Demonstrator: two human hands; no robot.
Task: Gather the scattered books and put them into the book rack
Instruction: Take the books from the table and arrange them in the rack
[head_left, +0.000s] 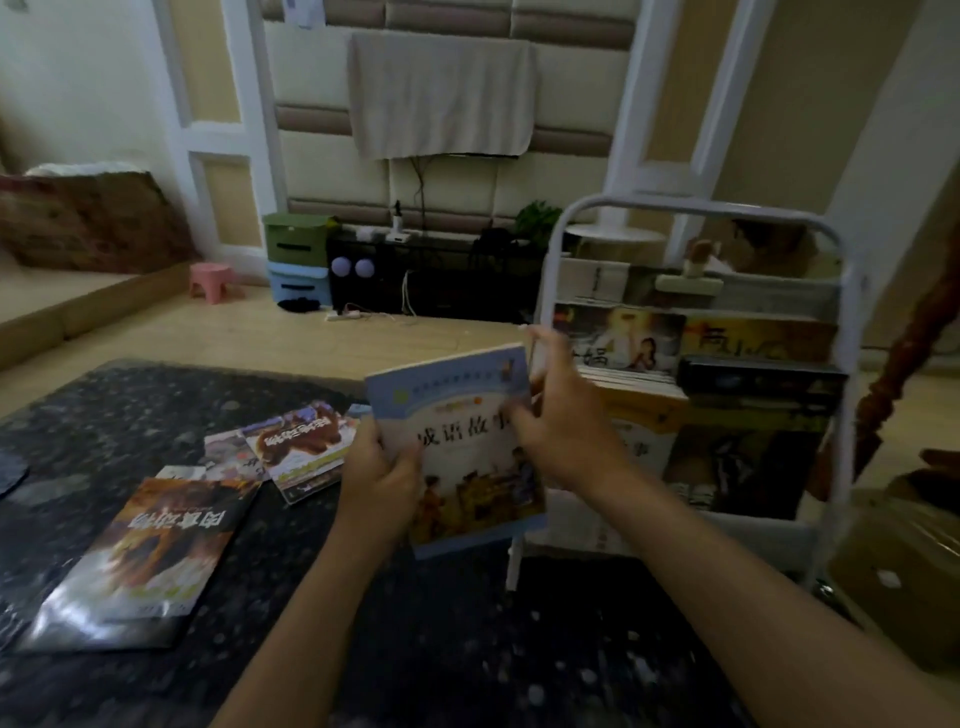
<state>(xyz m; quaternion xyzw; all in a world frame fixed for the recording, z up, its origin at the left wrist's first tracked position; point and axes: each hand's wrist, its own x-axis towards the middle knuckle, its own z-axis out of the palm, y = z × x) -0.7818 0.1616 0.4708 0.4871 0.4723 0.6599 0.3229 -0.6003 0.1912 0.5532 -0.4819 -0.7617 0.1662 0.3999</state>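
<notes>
A light blue illustrated book (457, 467) is held upright above the dark speckled table (415, 649). My left hand (382, 467) grips its left edge and my right hand (563, 415) holds its upper right edge. Right behind it stands the white metal book rack (844, 395), with several books standing in its tiers. On the table to the left lie a large brown-covered book (150, 556) and a small overlapping pile with a brown book (301, 441) on top.
A cardboard box (904, 566) sits at the right beside the rack. Beyond the table are a wooden floor, a pink stool (210, 280), stacked green and blue drawers (296, 260) and a black TV stand (436, 280) against the wall.
</notes>
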